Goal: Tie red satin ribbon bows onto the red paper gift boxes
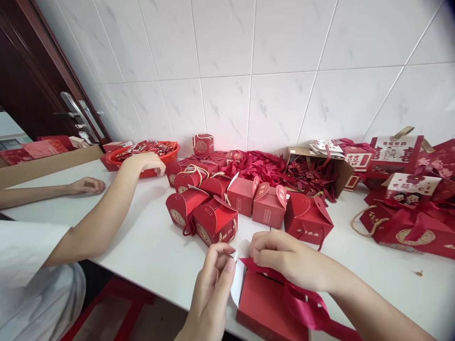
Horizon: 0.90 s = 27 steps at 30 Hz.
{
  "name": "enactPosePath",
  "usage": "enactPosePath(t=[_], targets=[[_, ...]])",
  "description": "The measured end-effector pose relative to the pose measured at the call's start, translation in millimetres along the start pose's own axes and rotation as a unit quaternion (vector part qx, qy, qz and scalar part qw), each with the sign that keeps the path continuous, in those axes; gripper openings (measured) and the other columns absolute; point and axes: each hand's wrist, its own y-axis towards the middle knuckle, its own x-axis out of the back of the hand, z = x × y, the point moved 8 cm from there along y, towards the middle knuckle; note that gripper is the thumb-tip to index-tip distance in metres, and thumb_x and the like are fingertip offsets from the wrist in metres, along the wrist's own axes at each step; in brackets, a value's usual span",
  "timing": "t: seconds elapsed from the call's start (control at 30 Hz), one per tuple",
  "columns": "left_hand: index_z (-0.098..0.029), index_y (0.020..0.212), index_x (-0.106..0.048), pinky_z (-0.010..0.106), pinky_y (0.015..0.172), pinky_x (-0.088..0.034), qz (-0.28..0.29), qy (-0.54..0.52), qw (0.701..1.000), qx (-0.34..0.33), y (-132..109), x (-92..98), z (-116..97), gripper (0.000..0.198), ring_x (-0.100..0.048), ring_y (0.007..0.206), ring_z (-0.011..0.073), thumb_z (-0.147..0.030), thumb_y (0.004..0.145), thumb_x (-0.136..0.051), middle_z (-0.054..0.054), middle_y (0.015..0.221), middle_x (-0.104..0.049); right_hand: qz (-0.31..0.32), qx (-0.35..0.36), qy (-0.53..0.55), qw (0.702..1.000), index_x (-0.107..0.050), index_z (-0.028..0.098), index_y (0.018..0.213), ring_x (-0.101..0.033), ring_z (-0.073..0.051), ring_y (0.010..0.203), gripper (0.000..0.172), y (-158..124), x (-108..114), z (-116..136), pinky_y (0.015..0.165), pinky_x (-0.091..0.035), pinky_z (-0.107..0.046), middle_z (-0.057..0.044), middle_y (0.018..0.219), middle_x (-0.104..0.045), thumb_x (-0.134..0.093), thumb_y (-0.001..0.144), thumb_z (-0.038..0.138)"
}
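Observation:
A red gift box (272,308) lies at the table's front edge, with one white-lined flap (239,279) raised on its left side. My left hand (215,284) is at that flap, thumb and fingertips closed on its edge. Above the box, the bent fingers of my right hand (280,255) are closed on a dark red ribbon (305,305). The ribbon trails over the box and under my right wrist; one pointed end shows between my hands. Just behind stand several small red gift boxes (216,220), some with cord handles.
A pile of red ribbons (256,166) lies by the tiled wall, next to a cardboard box (339,177) of dark red flowers. Larger decorated gift boxes (419,232) stand at right. At left, a co-worker's hand (144,163) is over a red basin (172,154) of small wrapped pieces.

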Motion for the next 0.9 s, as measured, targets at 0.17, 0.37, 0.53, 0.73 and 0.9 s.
enactPosePath(t=[0.17, 0.37, 0.53, 0.73, 0.9], targets=[[-0.024, 0.096, -0.051, 0.022, 0.061, -0.037, 0.031, -0.016, 0.999, 0.002, -1, -4.6, 6, 0.033, -0.043, 0.062, 0.0131, -0.054, 0.082, -0.052, -0.003, 0.067, -0.046, -0.008, -0.009, -0.007, 1.0, -0.041, 0.017, 0.059, -0.04, -0.01, 0.063, 0.023, 0, 0, -2, 0.062, -0.034, -0.025, 0.003, 0.068, -0.042, -0.043, 0.082, 0.019], [-0.022, 0.091, -0.049, 0.023, 0.058, -0.037, 0.086, -0.023, 0.996, -0.005, -2, -11.7, 9, 0.037, -0.04, 0.06, 0.0126, -0.058, 0.083, -0.047, -0.002, 0.067, -0.042, 0.017, 0.025, -0.017, 0.999, -0.039, 0.017, 0.058, -0.04, -0.009, 0.061, 0.023, 2, -4, 4, 0.061, -0.035, -0.022, 0.003, 0.067, -0.043, -0.043, 0.08, 0.015], [-0.02, 0.068, -0.041, 0.021, 0.054, -0.033, 0.112, -0.006, 0.994, 0.006, 1, -18.4, 2, 0.039, -0.03, 0.054, 0.0103, -0.054, 0.086, -0.046, -0.005, 0.06, -0.029, 0.02, 0.058, -0.064, 0.996, -0.047, 0.017, 0.063, -0.046, -0.01, 0.065, 0.023, -1, -7, 17, 0.064, -0.038, -0.022, 0.002, 0.069, -0.05, -0.045, 0.085, 0.021], [-0.019, 0.062, -0.047, 0.023, 0.06, -0.038, 0.063, 0.08, 0.995, 0.001, 15, 25.0, 1, 0.035, -0.046, 0.059, 0.0145, -0.047, 0.084, -0.05, -0.002, 0.057, -0.047, -0.119, 0.042, -0.156, 0.98, -0.059, 0.021, 0.092, -0.056, -0.017, 0.082, 0.026, -37, 49, 23, 0.07, -0.044, -0.027, -0.003, 0.091, -0.062, -0.052, 0.086, 0.046], [-0.021, 0.069, -0.058, 0.023, 0.057, -0.036, -0.188, 0.243, 0.951, -0.035, 22, 116.3, -13, 0.022, -0.044, 0.06, 0.0148, -0.042, 0.072, -0.063, -0.002, 0.061, -0.047, -0.085, -0.124, -0.313, 0.938, -0.064, 0.022, 0.079, -0.054, -0.02, 0.063, 0.049, -78, 77, -10, 0.05, -0.037, -0.027, -0.005, 0.077, -0.062, -0.075, 0.054, 0.063]])
